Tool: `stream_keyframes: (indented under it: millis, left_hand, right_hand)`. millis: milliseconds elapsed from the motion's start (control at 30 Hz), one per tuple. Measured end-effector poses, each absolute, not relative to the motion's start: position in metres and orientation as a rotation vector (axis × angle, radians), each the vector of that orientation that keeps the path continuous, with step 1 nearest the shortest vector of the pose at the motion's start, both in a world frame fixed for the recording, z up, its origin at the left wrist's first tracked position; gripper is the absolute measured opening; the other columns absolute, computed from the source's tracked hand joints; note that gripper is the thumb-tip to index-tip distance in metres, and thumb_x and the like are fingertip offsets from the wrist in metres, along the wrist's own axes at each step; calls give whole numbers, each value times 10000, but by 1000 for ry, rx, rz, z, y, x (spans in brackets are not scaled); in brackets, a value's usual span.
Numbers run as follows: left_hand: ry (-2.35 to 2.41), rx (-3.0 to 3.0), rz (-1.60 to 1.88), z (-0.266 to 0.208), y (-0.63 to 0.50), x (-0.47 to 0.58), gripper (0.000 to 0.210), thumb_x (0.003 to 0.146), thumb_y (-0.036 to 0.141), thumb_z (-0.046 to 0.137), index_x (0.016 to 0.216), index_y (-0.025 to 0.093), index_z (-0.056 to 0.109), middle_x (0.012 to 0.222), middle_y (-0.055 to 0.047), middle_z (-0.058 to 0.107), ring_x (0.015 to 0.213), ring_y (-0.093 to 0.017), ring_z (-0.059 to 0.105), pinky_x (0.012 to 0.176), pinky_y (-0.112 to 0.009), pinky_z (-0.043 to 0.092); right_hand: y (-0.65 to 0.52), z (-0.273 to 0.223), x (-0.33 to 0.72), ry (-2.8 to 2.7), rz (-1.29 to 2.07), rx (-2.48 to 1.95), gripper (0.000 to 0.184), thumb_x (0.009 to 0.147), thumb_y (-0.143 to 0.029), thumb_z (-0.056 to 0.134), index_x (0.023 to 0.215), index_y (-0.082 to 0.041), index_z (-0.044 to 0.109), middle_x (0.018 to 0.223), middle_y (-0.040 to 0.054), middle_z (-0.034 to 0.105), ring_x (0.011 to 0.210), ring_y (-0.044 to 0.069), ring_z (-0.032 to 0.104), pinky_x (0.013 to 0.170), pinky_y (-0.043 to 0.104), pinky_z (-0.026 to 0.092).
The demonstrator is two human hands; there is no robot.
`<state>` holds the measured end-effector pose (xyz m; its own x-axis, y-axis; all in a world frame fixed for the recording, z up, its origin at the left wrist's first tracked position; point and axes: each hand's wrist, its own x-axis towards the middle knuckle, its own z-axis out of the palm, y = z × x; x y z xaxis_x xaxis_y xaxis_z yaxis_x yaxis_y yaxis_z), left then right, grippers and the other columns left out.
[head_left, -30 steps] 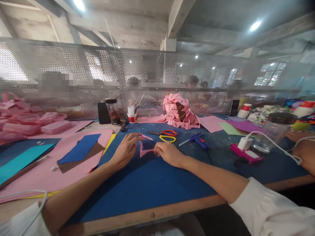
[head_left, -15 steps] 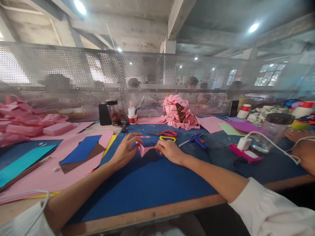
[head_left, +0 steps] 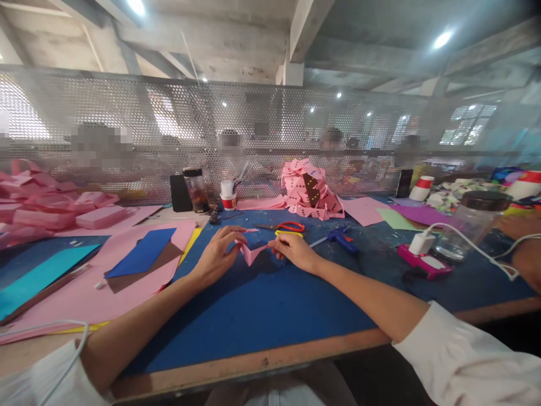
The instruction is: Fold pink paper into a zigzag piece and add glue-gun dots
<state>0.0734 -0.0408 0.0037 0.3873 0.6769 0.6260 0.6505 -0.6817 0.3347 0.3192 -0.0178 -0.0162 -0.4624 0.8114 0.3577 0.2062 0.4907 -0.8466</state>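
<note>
A folded strip of pink paper [head_left: 250,255] is stretched between my two hands, just above the blue table mat [head_left: 245,321]. My left hand [head_left: 217,251] pinches its left end between thumb and fingers. The thumb and fingertips of my right hand [head_left: 293,252] are closed on its right end. Behind my right hand lie scissors [head_left: 289,227] with red and yellow handles, partly covered by the hand. To the right of them is a blue glue gun [head_left: 342,240]. A dotted pink paper piece with a brown patch [head_left: 310,190] stands further back.
Pink paper pieces [head_left: 51,206] are heaped at the left, near pink sheets [head_left: 84,299] and a blue sheet [head_left: 141,252]. At right are a clear jar [head_left: 460,237], a pink power strip [head_left: 422,261] with a white cable, and another person's arm [head_left: 528,262]. A perforated screen [head_left: 262,113] spans the back.
Both hands keep hold of the pink paper strip; its folded middle has shifted slightly right and up in the picture. The whole view has moved a little.
</note>
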Motion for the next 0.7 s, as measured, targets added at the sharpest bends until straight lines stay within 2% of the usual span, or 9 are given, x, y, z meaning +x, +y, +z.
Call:
stream_keyframes:
  millis: [267,500,633,700]
  left_hand:
    - [1187,2570,1192,7,-46,76,210,893,138,445,913,218,639,1206,-59,620,1142,-217,568,1014,-416,436]
    - [1181,2625,1169,7,-45,76,203,921,162,435,952,217,627,1060,-56,672,1081,-219,591,971,-407,452]
    - [1201,2673,1159,5,-44,75,197,935,186,441,942,218,635,982,-52,674,1031,-221,595,945,-399,458]
    - [1175,2724,1151,4,-45,75,199,932,178,446,948,219,640,987,-50,685,1047,-224,594,978,-410,442]
  right_hand:
    - [-18,-12,321,-1907,1024,-859,516,843,-664,556,722,-163,589,598,-19,573,537,102,545,547,218,439]
    - [-19,-11,322,-1871,1034,-871,520,836,-667,565,719,-161,587,562,-34,534,501,91,499,511,210,392]
    - [-19,-11,320,-1846,1067,-847,562,880,-682,475,684,-164,569,585,-5,570,529,116,557,546,238,453]
    - [-19,-10,320,-1819,1062,-834,576,906,-676,427,717,-159,594,656,23,621,596,136,603,619,264,494]
